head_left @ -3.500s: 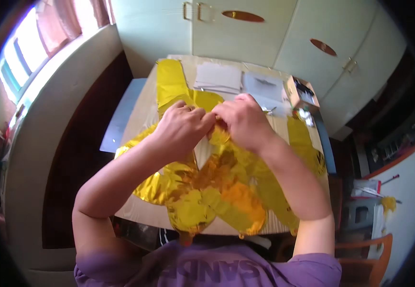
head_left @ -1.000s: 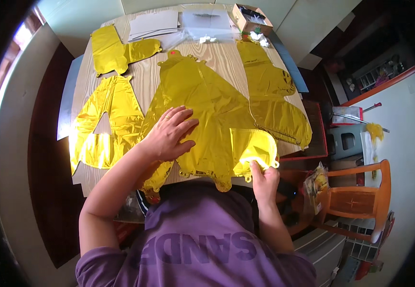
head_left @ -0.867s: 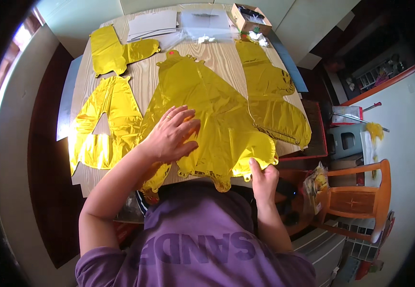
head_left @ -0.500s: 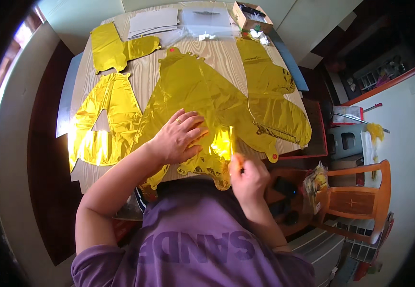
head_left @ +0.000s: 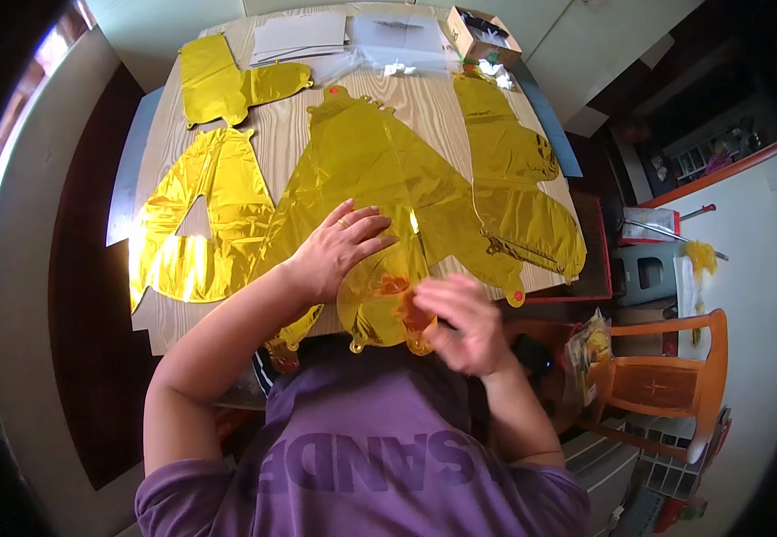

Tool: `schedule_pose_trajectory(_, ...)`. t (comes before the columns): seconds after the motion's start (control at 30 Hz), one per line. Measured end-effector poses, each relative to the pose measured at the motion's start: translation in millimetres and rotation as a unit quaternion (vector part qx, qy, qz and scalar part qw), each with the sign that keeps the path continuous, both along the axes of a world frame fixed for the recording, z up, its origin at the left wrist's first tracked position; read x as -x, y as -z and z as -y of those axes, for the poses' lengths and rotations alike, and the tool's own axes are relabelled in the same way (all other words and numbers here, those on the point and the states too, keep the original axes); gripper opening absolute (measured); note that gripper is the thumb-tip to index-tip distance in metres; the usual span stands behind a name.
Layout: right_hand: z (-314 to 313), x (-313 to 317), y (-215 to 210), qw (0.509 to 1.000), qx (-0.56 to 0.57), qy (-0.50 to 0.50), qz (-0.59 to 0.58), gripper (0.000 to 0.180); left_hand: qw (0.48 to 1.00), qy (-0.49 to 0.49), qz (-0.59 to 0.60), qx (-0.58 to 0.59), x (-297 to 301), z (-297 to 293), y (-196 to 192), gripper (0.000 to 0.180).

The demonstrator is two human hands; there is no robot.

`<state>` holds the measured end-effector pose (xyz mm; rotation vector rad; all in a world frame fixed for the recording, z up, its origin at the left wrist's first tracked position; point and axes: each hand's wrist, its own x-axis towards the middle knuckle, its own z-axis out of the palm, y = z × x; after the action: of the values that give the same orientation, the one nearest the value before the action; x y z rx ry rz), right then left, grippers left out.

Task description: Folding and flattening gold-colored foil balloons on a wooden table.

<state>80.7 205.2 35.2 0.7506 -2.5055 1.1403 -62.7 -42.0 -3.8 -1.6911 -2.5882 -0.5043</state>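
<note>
A large, flat gold foil balloon lies over the middle of the table, its lower part folded near my body. My left hand rests on this foil with its fingers stretched out, a ring on one finger. At the right edge of the folded part is my right hand, somewhat blurred, its fingers reaching left and its thumb apart. The shiny foil beside it mirrors the hand in orange. To the left lies an A-shaped gold foil balloon. Another curved foil balloon lies on the right.
An angular foil balloon occupies the table's far left. Grey sheets, a clear plastic sheet, crumpled white tissue and a small open box sit along the far edge. A wooden chair stands at the right.
My right hand has loosened from its closed grip and spread its fingers. The raised foil edge beside it has come down and spread toward me. My left hand stays nearly in place.
</note>
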Motion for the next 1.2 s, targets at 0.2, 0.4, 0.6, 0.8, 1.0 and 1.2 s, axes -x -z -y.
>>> schedule_pose_trajectory(0.2, -24.5, 22.8, 31.5, 0.98, -0.183, 0.063, -0.049, 0.032, 1.0, 0.002, 0.0, 0.004, 0.7, -2.8, 0.7, 0.091)
schedule_pose_trajectory(0.4, -18.2, 28.9, 28.6, 0.965, -0.258, 0.016, -0.039, 0.045, 1.0, 0.006, 0.003, 0.004, 3.2, -1.9, 1.6, 0.095)
schedule_pose_trajectory(0.6, -21.2, 32.7, 25.6, 0.957, -0.288, -0.017, -0.032, 0.046, 1.0, 0.008, 0.014, 0.003, 3.2, -2.2, -0.6, 0.095)
schedule_pose_trajectory(0.8, -25.7, 37.3, 20.4, 0.955, -0.292, -0.043, -0.011, 0.046, 0.999, -0.001, 0.03, -0.026, 9.8, -1.7, -4.1, 0.074)
schedule_pose_trajectory(1.0, -27.4, 44.2, 16.9, 0.946, -0.317, -0.062, 0.012, 0.049, 0.992, 0.045, 0.068, -0.092, 2.7, -28.2, -24.1, 0.044)
schedule_pose_trajectory(1.2, -36.4, 37.4, 16.3, 0.947, -0.306, -0.093, 0.019, 0.06, 0.994, 0.058, 0.04, -0.087, -3.3, -33.3, 2.4, 0.043)
